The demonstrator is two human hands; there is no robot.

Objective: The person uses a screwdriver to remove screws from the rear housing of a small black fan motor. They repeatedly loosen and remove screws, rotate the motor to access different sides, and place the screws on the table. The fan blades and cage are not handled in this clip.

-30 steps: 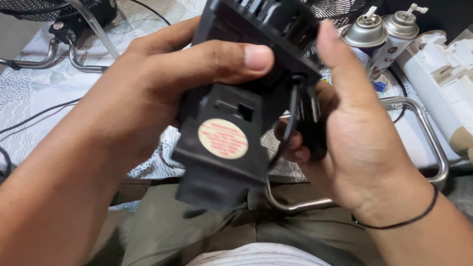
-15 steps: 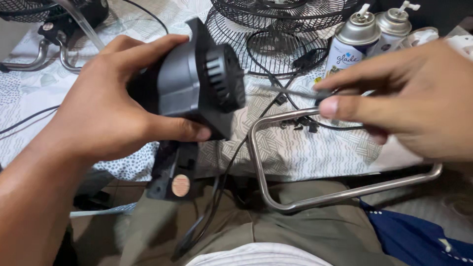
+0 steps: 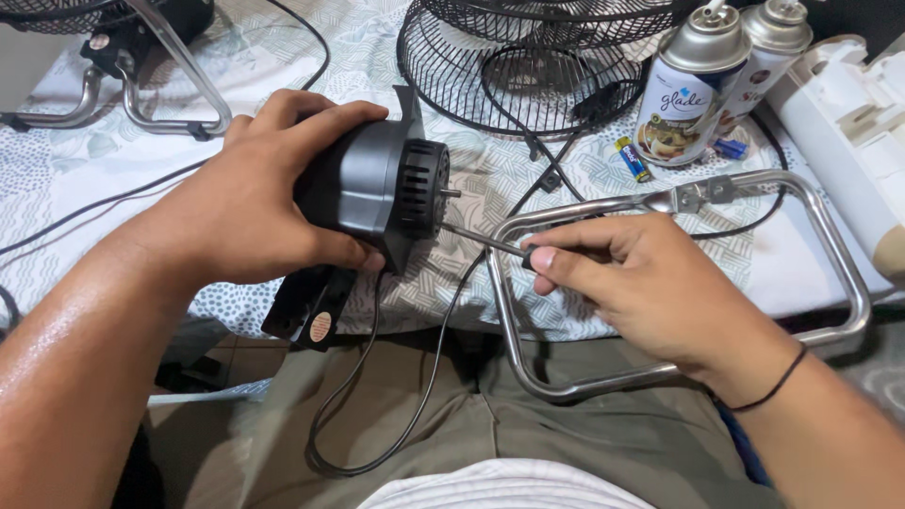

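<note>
My left hand (image 3: 255,193) grips a dark grey fan motor housing (image 3: 382,188), held on its side with the short shaft pointing right. Its black base bracket (image 3: 306,306) with a round sticker hangs below. My right hand (image 3: 641,283) holds a screwdriver (image 3: 485,240) by the handle; the thin metal blade points left and its tip touches the lower face of the motor. A black power cord (image 3: 415,377) trails from the motor down over my lap.
A bent chrome tube stand (image 3: 830,254) lies under my right hand. Black wire fan grilles (image 3: 528,66) sit behind, two spray cans (image 3: 683,90) and a small battery (image 3: 632,157) to the right, a white appliance (image 3: 848,132) at far right, another fan stand (image 3: 141,94) at top left.
The motor was turned from base-up to its side, shaft facing right. My right hand came off the motor and brought the screwdriver tip to the motor's face.
</note>
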